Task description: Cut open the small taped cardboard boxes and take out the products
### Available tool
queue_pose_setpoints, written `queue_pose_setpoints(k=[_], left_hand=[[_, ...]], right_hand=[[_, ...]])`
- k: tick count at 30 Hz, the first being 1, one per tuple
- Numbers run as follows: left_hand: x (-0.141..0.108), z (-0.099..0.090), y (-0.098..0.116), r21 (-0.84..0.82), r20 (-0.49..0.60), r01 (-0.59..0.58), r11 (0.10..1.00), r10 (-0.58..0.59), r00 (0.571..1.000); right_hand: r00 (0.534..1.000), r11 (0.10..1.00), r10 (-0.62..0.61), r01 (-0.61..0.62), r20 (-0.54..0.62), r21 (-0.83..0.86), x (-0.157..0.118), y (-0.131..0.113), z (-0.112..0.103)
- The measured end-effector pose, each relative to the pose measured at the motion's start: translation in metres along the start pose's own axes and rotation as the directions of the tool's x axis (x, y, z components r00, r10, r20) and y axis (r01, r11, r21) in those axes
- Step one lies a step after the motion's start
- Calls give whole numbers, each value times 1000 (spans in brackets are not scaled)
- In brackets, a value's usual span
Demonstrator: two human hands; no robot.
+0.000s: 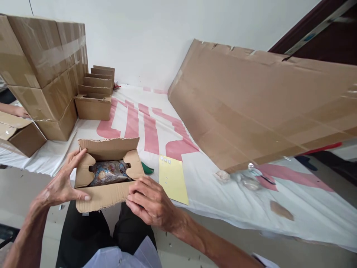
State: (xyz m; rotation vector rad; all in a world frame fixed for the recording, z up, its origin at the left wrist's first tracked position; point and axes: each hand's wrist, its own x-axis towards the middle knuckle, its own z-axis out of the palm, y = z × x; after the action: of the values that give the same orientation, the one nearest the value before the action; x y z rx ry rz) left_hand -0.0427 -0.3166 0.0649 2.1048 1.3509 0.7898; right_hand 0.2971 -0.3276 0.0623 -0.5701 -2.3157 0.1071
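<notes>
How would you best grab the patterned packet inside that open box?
Probably from above, pinching the patterned packet around its middle: the open box walls it in, and the notched flaps seem to cover its ends, leaving the middle exposed.

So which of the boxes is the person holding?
The open box with the printed packet inside: the left grip holds its left end, the right grip its near right corner. The other boxes touch neither grip.

A packing workshop, it seems: taped cardboard cartons (41, 56) stand stacked beside a row of open boxes (93, 108) on a cloth-covered surface (205, 190), and a flapped carton (107, 196) holds a patterned packet (109, 172).
</notes>
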Motion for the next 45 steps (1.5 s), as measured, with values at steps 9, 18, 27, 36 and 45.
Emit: queue_pose_setpoints(k=[9,18,27,36,45], left_hand=[[6,9,3,-30,17,-16,999,17,1000],[12,14,-3,-113,59,-12,994,19,998],[26,10,-3,-129,70,-26,991,35,997],[47,2,1,-75,-20,-39,996,37,999],[81,-14,79,-92,-88,-265,960,258,962]], right_hand=[[868,982,188,-167,460,-88,64,36,10],[567,939,318,-81,760,-333,88,61,42],[763,958,277,-169,584,-233,89,57,14],[888,885,413,-444,201,143,104,71,-61],[823,675,492,-566,283,473,115,89,-70]])
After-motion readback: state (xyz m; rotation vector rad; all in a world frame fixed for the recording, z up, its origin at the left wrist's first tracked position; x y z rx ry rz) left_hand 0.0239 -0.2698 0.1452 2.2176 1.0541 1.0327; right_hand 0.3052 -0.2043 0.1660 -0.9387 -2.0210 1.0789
